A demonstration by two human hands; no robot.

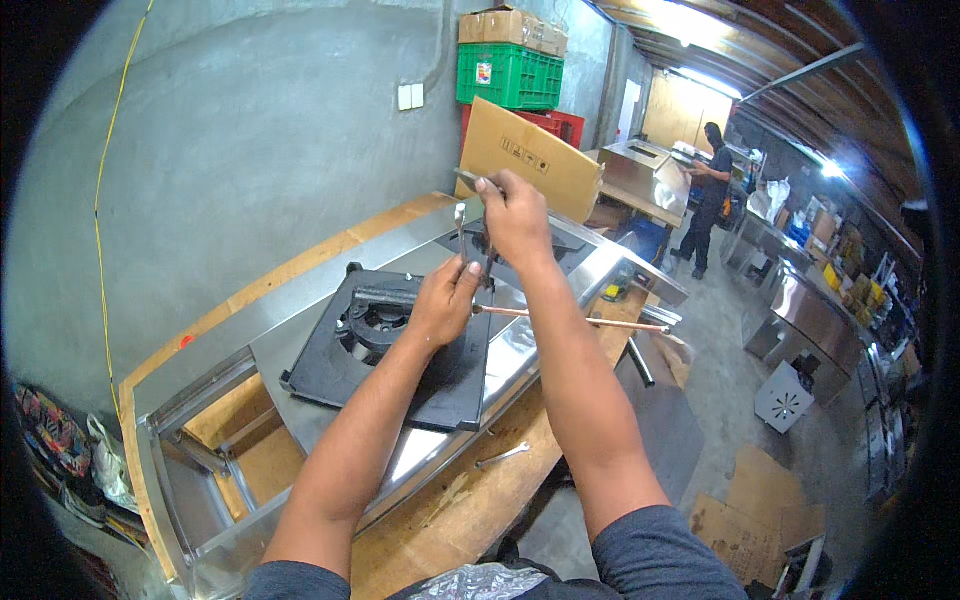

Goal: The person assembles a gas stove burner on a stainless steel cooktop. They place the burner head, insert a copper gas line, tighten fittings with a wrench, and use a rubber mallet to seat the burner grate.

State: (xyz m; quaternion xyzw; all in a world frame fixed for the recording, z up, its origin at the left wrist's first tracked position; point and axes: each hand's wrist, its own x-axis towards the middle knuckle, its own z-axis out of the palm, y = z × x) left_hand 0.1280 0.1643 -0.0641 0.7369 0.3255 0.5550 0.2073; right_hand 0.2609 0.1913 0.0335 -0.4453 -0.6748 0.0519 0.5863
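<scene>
My left hand is closed around an upright chrome wrench, its bright head rising above my fingers. Just above and to the right, my right hand grips a dark metal tool; my fingers hide most of it, so its kind is unclear. A thin copper-coloured pipe runs rightward from beside my left hand, passing my right forearm. Under my left hand lies a black square burner plate with a round burner in its middle, tilted on the stainless steel counter.
A combination wrench lies on the wooden board near me. A cardboard sheet leans behind the counter, below a green crate. An opening in the steel is at left. A co-worker stands far right.
</scene>
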